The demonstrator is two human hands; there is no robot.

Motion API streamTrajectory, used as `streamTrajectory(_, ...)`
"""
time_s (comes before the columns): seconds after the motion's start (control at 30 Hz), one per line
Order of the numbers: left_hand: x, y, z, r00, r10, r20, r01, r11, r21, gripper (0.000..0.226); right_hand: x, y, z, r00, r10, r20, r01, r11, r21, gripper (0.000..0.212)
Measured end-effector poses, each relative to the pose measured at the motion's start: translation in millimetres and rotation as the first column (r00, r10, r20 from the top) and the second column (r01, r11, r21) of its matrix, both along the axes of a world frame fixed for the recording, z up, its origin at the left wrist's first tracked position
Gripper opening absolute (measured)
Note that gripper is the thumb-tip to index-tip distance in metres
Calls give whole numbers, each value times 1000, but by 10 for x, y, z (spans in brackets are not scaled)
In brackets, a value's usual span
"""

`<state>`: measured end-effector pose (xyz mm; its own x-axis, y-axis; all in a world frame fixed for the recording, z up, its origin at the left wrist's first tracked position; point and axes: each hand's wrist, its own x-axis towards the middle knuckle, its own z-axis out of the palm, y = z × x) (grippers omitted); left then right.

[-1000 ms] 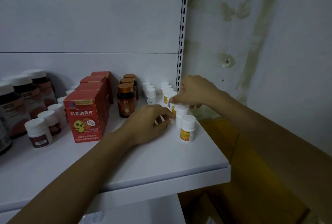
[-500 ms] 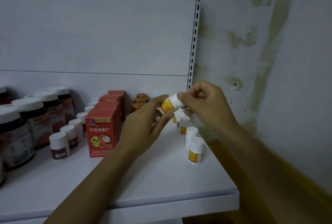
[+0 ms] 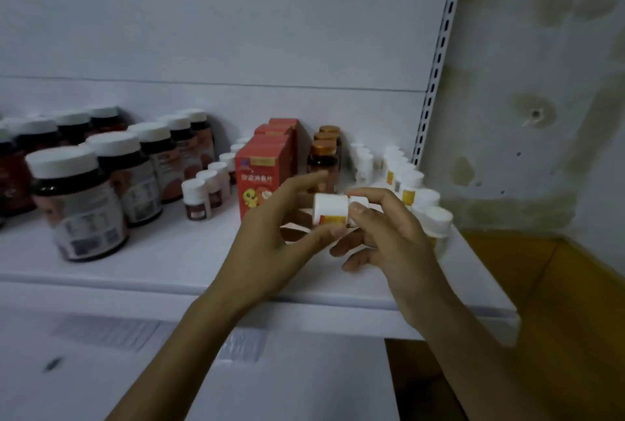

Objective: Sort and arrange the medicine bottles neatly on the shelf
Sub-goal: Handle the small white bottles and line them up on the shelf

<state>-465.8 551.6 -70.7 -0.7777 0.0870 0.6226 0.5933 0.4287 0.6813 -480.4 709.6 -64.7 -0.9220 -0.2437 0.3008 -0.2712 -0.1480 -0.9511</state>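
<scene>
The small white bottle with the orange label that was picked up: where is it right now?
Head view, centre: the small white bottle lies sideways in the air between the left hand and right hand, above the shelf, before the red boxes.

My right hand (image 3: 378,234) covers one end of the small bottle (image 3: 330,209), and its label is too blurred to read. My fingers hide the lower part of the amber bottles (image 3: 323,163). The dark jars (image 3: 77,201) run off the left edge, labels smeared.
</scene>
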Motion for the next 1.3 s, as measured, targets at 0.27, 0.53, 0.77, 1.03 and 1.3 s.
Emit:
streamTrajectory(0.27, 65, -86, -64, 994, -33, 107, 21, 994, 108, 35, -49, 39, -92, 999, 36, 10, -37, 994, 99, 18)
streamTrajectory(0.53, 37, -96, -53, 981, -86, 175, 54, 982, 178, 44, -70, 71, -127, 997, 69, -25, -66, 992, 107, 19)
streamTrajectory(0.77, 43, -80, -47, 983, -109, 147, 88, 986, 144, 26, -44, 69, -96, 998, 62, -22, -60, 994, 90, 23)
streamTrajectory(1.03, 70, -107, -37, 977, -167, 135, 143, 975, 169, 37, -38, 73, -110, 996, 80, -41, -75, 991, 107, 15)
streamTrajectory(1.3, 80, -59, -5, 969, -168, 180, 126, 966, 225, 32, -30, 65, -110, 993, 77, -91, -67, 991, 115, 30)
